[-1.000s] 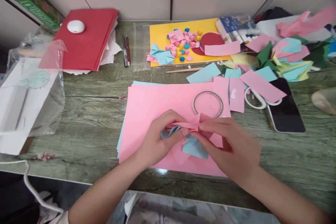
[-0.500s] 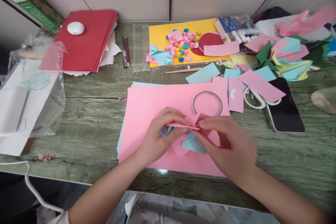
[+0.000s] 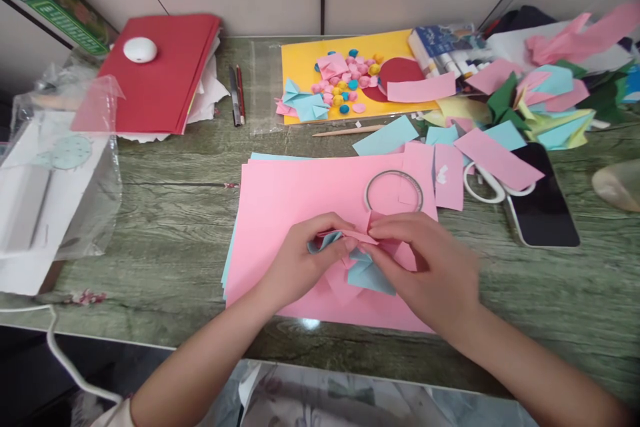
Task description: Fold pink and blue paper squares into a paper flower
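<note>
Between both hands is a folded pink and blue piece of paper [image 3: 357, 236], pinched over a stack of pink paper sheets [image 3: 280, 193]. My left hand [image 3: 305, 259] grips its left side, thumb below and fingers above. Thumb and index finger of my right hand [image 3: 430, 267] pinch its right end, where a pink flap stands up. Just under the hands lies a light blue paper piece [image 3: 370, 275] with pink paper beside it; whether it joins the held paper is hidden. A thin ring of tape [image 3: 368, 191] rests on the stack behind the right hand.
White-handled scissors [image 3: 484, 185] and a phone [image 3: 544, 210] lie to the right among paper strips. At the back, a yellow sheet [image 3: 300, 63] bears small coloured paper balls. Far left are a red folder [image 3: 155, 87] with a white oval case and a plastic bag [image 3: 95, 193].
The held paper has turned slightly, so more of its blue side shows by my left thumb. Both hands keep their pinch at nearly the same spot.
</note>
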Demonstrator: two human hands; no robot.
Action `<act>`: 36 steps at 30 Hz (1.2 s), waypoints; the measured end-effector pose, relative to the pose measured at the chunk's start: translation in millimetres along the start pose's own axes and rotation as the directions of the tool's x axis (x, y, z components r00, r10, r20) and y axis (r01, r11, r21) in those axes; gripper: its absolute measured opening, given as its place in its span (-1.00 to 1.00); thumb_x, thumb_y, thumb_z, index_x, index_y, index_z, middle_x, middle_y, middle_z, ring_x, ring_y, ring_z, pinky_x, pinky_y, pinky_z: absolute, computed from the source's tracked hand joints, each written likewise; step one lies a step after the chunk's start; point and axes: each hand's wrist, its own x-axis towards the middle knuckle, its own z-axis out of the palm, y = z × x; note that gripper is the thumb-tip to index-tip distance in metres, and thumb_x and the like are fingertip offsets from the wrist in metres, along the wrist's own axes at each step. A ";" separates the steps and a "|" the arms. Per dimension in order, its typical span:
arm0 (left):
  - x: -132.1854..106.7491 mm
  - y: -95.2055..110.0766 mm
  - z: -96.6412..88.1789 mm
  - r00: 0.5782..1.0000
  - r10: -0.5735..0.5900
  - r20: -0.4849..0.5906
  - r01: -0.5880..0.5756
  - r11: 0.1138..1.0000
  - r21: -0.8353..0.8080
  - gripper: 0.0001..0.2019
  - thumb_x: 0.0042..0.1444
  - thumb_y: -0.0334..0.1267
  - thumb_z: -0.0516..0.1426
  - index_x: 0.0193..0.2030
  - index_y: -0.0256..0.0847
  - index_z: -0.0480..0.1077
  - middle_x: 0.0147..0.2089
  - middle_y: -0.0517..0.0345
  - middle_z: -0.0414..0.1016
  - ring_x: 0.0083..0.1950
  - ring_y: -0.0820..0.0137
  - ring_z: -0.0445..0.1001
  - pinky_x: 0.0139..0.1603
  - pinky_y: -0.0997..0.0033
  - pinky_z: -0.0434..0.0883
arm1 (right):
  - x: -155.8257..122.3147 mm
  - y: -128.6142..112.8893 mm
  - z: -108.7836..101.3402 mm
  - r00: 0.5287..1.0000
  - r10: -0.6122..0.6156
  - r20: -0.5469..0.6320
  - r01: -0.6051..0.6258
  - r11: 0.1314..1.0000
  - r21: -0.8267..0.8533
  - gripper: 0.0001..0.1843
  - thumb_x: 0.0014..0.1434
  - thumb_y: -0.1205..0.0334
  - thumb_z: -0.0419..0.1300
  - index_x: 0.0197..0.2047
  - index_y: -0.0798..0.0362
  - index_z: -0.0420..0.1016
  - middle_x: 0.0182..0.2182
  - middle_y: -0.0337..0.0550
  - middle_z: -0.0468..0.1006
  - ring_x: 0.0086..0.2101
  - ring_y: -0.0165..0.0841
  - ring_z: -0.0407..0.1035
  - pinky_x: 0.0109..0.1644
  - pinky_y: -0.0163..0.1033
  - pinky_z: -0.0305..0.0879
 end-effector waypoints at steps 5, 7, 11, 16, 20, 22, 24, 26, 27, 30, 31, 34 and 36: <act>-0.4 -1.8 2.5 0.999 -0.029 -0.030 0.033 0.993 0.111 -0.82 0.10 -0.20 0.09 -0.31 -0.24 0.46 -0.39 0.19 0.47 -0.31 0.38 0.38 -0.27 0.41 0.32 | 2.4 2.3 0.2 0.996 0.070 0.057 -0.066 0.996 -0.060 -0.87 0.02 0.39 0.23 -0.34 0.00 0.43 -0.40 -0.27 0.54 -0.34 -0.41 0.45 -0.30 -0.33 0.36; -0.3 -2.4 3.1 0.999 -0.038 -0.033 0.042 0.990 0.135 -0.82 0.09 -0.19 0.08 -0.32 -0.24 0.45 -0.43 0.21 0.44 -0.33 0.39 0.37 -0.30 0.42 0.32 | 3.0 3.0 0.3 0.991 0.105 0.082 -0.101 0.994 -0.052 -0.87 0.00 0.40 0.24 -0.35 0.00 0.43 -0.41 -0.28 0.54 -0.36 -0.42 0.45 -0.33 -0.34 0.36; -0.3 -2.7 3.4 0.999 -0.039 0.002 0.038 0.986 0.162 -0.82 0.13 -0.24 0.03 -0.32 -0.24 0.42 -0.43 0.22 0.40 -0.33 0.41 0.37 -0.29 0.43 0.31 | 3.3 3.6 1.7 0.984 0.139 0.112 -0.135 0.990 -0.042 -0.84 -0.03 0.41 0.25 -0.34 0.02 0.43 -0.39 -0.27 0.53 -0.39 -0.43 0.43 -0.35 -0.35 0.35; -2.8 -0.2 5.5 0.999 0.041 0.005 -0.041 0.980 0.197 -0.87 0.17 -0.28 0.00 -0.25 -0.21 0.34 -0.37 0.21 0.41 -0.31 0.42 0.38 -0.25 0.43 0.30 | 2.1 2.5 2.5 0.988 0.124 0.090 -0.123 0.992 -0.011 -0.85 0.01 0.40 0.22 -0.31 0.00 0.42 -0.39 -0.25 0.53 -0.37 -0.41 0.43 -0.31 -0.32 0.37; -6.2 0.9 7.9 0.993 0.113 -0.042 -0.107 0.988 0.108 -0.95 0.16 -0.28 0.03 -0.28 -0.19 0.22 -0.23 0.15 0.42 -0.20 0.40 0.41 -0.19 0.42 0.33 | 0.6 2.0 1.5 0.999 0.034 0.016 -0.035 0.999 0.031 -0.82 0.04 0.44 0.20 -0.28 -0.02 0.41 -0.38 -0.24 0.53 -0.32 -0.40 0.44 -0.25 -0.29 0.39; -7.8 0.3 7.6 0.985 0.166 -0.035 -0.163 0.984 0.076 -0.97 0.15 -0.33 0.03 -0.30 -0.19 0.22 -0.12 0.07 0.40 -0.07 0.36 0.39 -0.11 0.37 0.34 | -0.5 2.1 0.8 1.000 -0.015 -0.011 0.015 0.998 0.063 -0.79 0.04 0.47 0.19 -0.26 -0.01 0.41 -0.38 -0.23 0.53 -0.31 -0.39 0.44 -0.24 -0.29 0.40; -9.1 -0.6 6.1 0.971 0.237 -0.025 -0.234 0.967 0.097 -0.96 0.12 -0.40 0.04 -0.30 -0.20 0.23 -0.08 0.01 0.37 0.00 0.32 0.37 -0.05 0.32 0.34 | -1.3 1.8 -0.4 0.997 -0.059 -0.041 0.062 0.995 0.077 -0.76 0.02 0.50 0.20 -0.25 0.00 0.40 -0.37 -0.21 0.53 -0.31 -0.39 0.44 -0.25 -0.30 0.42; -10.3 -1.2 4.1 0.949 0.316 -0.008 -0.312 0.941 0.130 -0.87 0.06 -0.48 0.05 -0.28 -0.19 0.24 -0.09 0.00 0.38 0.00 0.30 0.36 -0.04 0.28 0.33 | -1.5 0.8 -2.4 0.991 -0.112 -0.075 0.118 0.990 0.079 -0.72 0.00 0.53 0.20 -0.24 0.02 0.41 -0.37 -0.19 0.53 -0.32 -0.40 0.45 -0.26 -0.32 0.43; -10.9 -1.4 3.2 0.936 0.352 0.003 -0.349 0.926 0.142 -0.83 0.04 -0.51 0.05 -0.27 -0.18 0.24 -0.11 0.01 0.39 -0.01 0.29 0.37 -0.04 0.27 0.33 | -1.3 0.2 -3.7 0.987 -0.139 -0.084 0.146 0.986 0.081 -0.71 -0.02 0.55 0.20 -0.24 0.03 0.41 -0.37 -0.18 0.53 -0.33 -0.40 0.46 -0.27 -0.33 0.44; -12.7 -1.3 1.6 0.899 0.437 0.022 -0.435 0.885 0.167 -0.78 -0.01 -0.55 0.05 -0.26 -0.17 0.24 -0.13 0.01 0.40 -0.07 0.29 0.39 -0.11 0.29 0.35 | 0.3 -1.8 -7.8 0.968 -0.228 -0.102 0.236 0.969 0.073 -0.69 -0.03 0.57 0.19 -0.22 0.05 0.41 -0.39 -0.18 0.54 -0.36 -0.39 0.47 -0.29 -0.34 0.46; -13.3 -1.3 1.4 0.888 0.458 0.023 -0.455 0.873 0.175 -0.78 -0.02 -0.55 0.05 -0.26 -0.17 0.24 -0.13 0.01 0.39 -0.09 0.30 0.39 -0.13 0.30 0.35 | 0.8 -2.3 -9.1 0.961 -0.258 -0.102 0.265 0.963 0.059 -0.69 -0.03 0.56 0.19 -0.21 0.04 0.41 -0.40 -0.18 0.54 -0.36 -0.38 0.47 -0.30 -0.33 0.47; -15.3 -1.6 0.6 0.862 0.506 0.026 -0.501 0.842 0.202 -0.73 -0.06 -0.56 0.05 -0.24 -0.15 0.24 -0.11 0.01 0.39 -0.09 0.30 0.39 -0.15 0.32 0.36 | 1.1 -3.1 -12.2 0.944 -0.318 -0.083 0.320 0.947 0.011 -0.70 0.01 0.51 0.18 -0.19 0.02 0.41 -0.40 -0.18 0.55 -0.36 -0.35 0.47 -0.35 -0.29 0.48; -16.2 -1.9 -0.1 0.852 0.522 0.028 -0.515 0.828 0.221 -0.71 -0.09 -0.56 0.05 -0.23 -0.15 0.24 -0.09 0.00 0.38 -0.08 0.30 0.38 -0.15 0.32 0.36 | -0.2 -3.4 -13.8 0.949 -0.310 -0.062 0.310 0.951 -0.005 -0.71 0.02 0.49 0.18 -0.19 0.00 0.41 -0.38 -0.19 0.55 -0.36 -0.36 0.48 -0.36 -0.29 0.49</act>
